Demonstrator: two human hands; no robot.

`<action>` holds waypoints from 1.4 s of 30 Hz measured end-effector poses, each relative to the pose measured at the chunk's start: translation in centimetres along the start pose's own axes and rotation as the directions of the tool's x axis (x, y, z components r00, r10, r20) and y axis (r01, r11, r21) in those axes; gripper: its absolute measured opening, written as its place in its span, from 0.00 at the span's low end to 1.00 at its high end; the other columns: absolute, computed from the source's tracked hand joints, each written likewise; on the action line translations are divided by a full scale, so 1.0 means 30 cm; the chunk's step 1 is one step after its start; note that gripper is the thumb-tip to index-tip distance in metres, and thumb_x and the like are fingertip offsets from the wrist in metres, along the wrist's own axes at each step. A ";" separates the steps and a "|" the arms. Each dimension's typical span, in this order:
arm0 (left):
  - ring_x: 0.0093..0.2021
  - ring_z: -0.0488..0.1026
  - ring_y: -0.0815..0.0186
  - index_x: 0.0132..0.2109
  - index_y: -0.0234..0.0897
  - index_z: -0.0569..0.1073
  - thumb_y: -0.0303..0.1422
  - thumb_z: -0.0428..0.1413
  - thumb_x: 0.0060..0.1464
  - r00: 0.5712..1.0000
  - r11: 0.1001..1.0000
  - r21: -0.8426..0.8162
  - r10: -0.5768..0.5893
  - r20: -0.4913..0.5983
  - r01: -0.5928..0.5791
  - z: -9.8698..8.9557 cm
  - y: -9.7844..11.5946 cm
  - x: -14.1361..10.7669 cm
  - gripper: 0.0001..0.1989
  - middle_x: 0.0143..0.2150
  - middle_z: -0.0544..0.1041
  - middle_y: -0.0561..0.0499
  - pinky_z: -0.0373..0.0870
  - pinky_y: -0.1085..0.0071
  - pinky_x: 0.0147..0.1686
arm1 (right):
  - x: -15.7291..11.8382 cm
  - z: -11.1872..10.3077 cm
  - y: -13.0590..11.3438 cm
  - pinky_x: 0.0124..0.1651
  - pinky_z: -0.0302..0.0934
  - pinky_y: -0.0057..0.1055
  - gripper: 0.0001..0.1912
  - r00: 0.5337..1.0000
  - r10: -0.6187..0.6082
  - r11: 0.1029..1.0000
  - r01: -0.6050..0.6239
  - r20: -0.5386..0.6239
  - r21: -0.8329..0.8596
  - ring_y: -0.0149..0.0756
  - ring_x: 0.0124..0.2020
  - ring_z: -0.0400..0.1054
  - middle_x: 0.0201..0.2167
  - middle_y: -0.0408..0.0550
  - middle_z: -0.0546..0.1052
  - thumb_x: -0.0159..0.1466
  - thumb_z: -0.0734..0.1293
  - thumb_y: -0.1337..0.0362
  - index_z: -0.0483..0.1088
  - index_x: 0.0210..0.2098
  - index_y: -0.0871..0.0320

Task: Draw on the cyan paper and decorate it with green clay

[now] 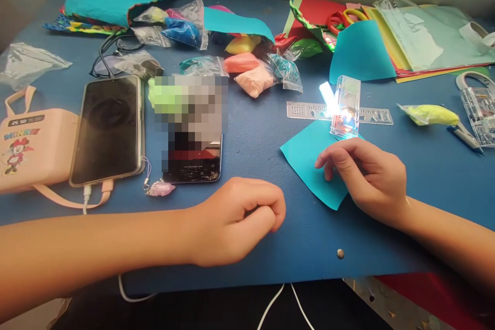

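My left hand (247, 221) rests at the front of the blue table, curled into a loose fist with the thumb against the fingers; nothing shows in it. To its right, my right hand (367, 180) is above a square of turquoise paper (313, 165), its fingers loosely bent and apart, holding nothing visible. Just beyond those fingertips stands a small clear plastic block (348, 105) with a bright light shining at its side. Behind the block lies a clear stencil ruler (375, 115).
At left are a pink power bank (38, 149) and a dark phone (108, 129) with cables. A second phone (193, 167), partly blurred, lies mid-table. Bags of coloured clay (255, 80), red scissors (335, 21) and coloured paper sheets (421, 36) fill the back. A yellow clay packet (431, 114) lies right.
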State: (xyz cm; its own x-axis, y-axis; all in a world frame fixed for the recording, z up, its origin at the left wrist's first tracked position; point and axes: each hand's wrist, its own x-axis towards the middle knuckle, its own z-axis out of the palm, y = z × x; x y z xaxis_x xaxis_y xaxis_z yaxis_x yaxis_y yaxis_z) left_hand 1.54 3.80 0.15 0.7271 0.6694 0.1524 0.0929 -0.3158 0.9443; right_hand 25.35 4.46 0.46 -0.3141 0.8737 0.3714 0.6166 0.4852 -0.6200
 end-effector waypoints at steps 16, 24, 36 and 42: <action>0.19 0.64 0.66 0.44 0.31 0.69 0.21 0.39 0.62 0.915 0.360 0.880 0.366 0.173 -0.310 0.067 -0.045 0.051 0.14 0.20 0.66 0.56 0.54 0.70 0.18 | 0.025 0.011 0.046 0.20 0.53 0.24 0.19 0.996 0.079 0.932 -0.086 0.036 0.352 0.26 0.20 0.55 0.21 0.37 0.62 0.68 0.64 0.47 0.62 0.32 0.56; 0.19 0.64 0.69 0.43 0.26 0.74 0.21 0.47 0.63 0.767 -0.128 0.892 0.467 0.440 -0.434 0.038 -0.029 0.129 0.10 0.20 0.64 0.56 0.55 0.72 0.19 | 0.028 0.019 0.045 0.24 0.59 0.25 0.19 0.997 0.074 0.934 -0.068 -0.005 0.350 0.27 0.22 0.63 0.22 0.40 0.69 0.65 0.67 0.47 0.66 0.31 0.57; 0.19 0.62 0.69 0.38 0.22 0.76 0.21 0.50 0.60 0.793 -0.269 0.864 0.349 0.499 -0.425 0.060 0.001 0.078 0.10 0.21 0.65 0.53 0.55 0.72 0.18 | -0.021 0.021 0.029 0.25 0.59 0.23 0.04 0.958 -0.284 0.955 0.279 -0.042 -0.097 0.26 0.22 0.66 0.24 0.40 0.75 0.66 0.66 0.71 0.68 0.35 0.57; 0.20 0.64 0.67 0.47 0.20 0.75 0.22 0.49 0.59 0.856 -0.086 0.917 0.333 0.395 -0.389 0.063 -0.002 0.009 0.13 0.21 0.67 0.53 0.56 0.70 0.18 | -0.059 0.011 -0.010 0.27 0.59 0.27 0.06 0.898 -0.406 0.883 0.434 0.171 -0.179 0.32 0.26 0.64 0.25 0.47 0.72 0.67 0.60 0.74 0.64 0.36 0.59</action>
State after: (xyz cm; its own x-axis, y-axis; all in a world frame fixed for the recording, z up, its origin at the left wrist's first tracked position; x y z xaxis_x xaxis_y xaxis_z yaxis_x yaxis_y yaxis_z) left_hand 3.01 2.73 -0.40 0.9220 0.2026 0.3299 0.3328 -0.8501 -0.4080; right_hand 25.48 2.79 -0.24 -0.6558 0.5931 0.4671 0.5376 0.8013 -0.2626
